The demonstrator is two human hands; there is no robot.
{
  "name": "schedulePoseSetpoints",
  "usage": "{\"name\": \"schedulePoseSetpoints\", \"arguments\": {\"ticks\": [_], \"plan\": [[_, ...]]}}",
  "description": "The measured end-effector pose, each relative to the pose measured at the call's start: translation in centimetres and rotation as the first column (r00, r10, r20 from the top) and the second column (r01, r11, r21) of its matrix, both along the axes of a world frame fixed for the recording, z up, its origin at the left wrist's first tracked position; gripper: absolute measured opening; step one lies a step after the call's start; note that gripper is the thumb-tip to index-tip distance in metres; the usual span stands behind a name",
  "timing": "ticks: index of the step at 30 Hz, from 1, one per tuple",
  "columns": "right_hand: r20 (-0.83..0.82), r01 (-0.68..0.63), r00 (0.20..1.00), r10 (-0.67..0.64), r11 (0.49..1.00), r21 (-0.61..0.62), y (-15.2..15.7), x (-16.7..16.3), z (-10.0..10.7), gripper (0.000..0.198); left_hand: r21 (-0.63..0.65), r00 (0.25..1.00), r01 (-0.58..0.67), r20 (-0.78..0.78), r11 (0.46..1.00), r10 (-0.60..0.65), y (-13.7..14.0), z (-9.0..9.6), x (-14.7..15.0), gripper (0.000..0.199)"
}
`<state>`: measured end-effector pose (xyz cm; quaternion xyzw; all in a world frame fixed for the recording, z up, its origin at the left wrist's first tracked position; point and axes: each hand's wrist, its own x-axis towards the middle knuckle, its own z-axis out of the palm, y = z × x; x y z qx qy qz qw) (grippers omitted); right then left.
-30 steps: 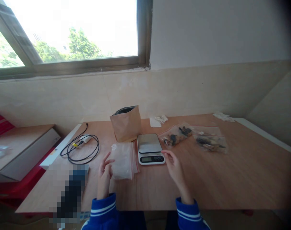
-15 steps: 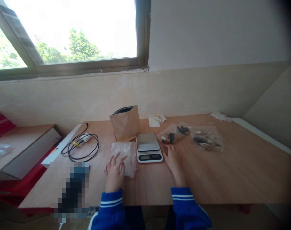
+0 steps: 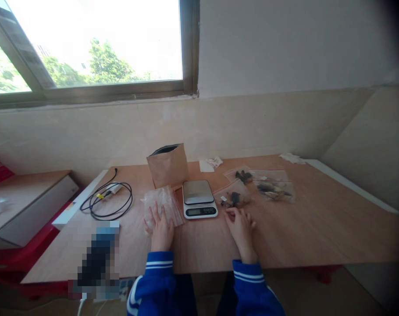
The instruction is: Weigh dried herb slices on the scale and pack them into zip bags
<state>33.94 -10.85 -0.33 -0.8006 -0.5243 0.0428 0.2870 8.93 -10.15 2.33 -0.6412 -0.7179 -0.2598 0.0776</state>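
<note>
My left hand lies flat with fingers spread on a stack of clear zip bags. To its right stands a white digital kitchen scale with a bare metal plate. My right hand is closed in a pinch, right of the scale, at the near edge of a zip bag holding dark dried pieces. Its fingertips are small and partly hidden. Behind that bag lie a second zip bag with dark pieces and a larger filled zip bag.
A brown paper bag stands open-topped behind the clear bags. Crumpled tissue lies near the wall. At left are a coiled black cable and a blurred-out dark object. A lower side table adjoins on the left.
My right hand has pinched and drawn the nearest filled bag toward me, apart from the one behind. My left hand has flattened onto the clear bags. The whole view has shifted slightly.
</note>
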Motion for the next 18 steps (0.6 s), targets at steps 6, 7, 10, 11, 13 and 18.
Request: {"name": "schedulePoseSetpoints", "arguments": {"ticks": [6, 7, 10, 11, 13, 18], "plan": [[0.005, -0.020, 1.000, 0.020, 0.999, 0.043, -1.1, 0.8, 0.4, 0.022, -0.008, 0.997, -0.023, 0.076, 1.000, 0.023, 0.5, 1.5, -0.2, 0.047], [-0.014, 0.002, 1.000, -0.001, 0.996, 0.090, -1.2, 1.1, 0.7, 0.024, 0.004, 0.994, -0.010, 0.113, 1.000, 0.010, 0.4, 1.9, -0.2, 0.048], [-0.117, 0.077, 0.992, -0.042, 0.947, 0.312, -1.6, 1.7, 2.6, 0.026, 0.067, 0.964, 0.072, 0.253, 0.995, -0.087, -0.3, 3.4, 0.7, 0.049], [-0.159, 0.081, 0.987, -0.018, 0.913, 0.399, -1.8, 1.7, 3.5, 0.026, 0.089, 0.939, 0.126, 0.311, 0.988, -0.148, -0.7, 3.9, 1.3, 0.048], [-0.243, 0.068, 0.967, 0.082, 0.831, 0.552, -2.3, 1.2, 5.4, 0.024, 0.125, 0.835, 0.307, 0.440, 0.943, -0.331, -1.6, 4.9, 2.8, 0.044], [-0.472, 0.100, 0.811, 0.346, 0.713, 0.694, -3.9, -1.8, 9.0, 0.019, 0.176, 0.458, 0.620, 0.711, 0.765, -0.534, -3.4, 6.6, 7.1, 0.047]]}}
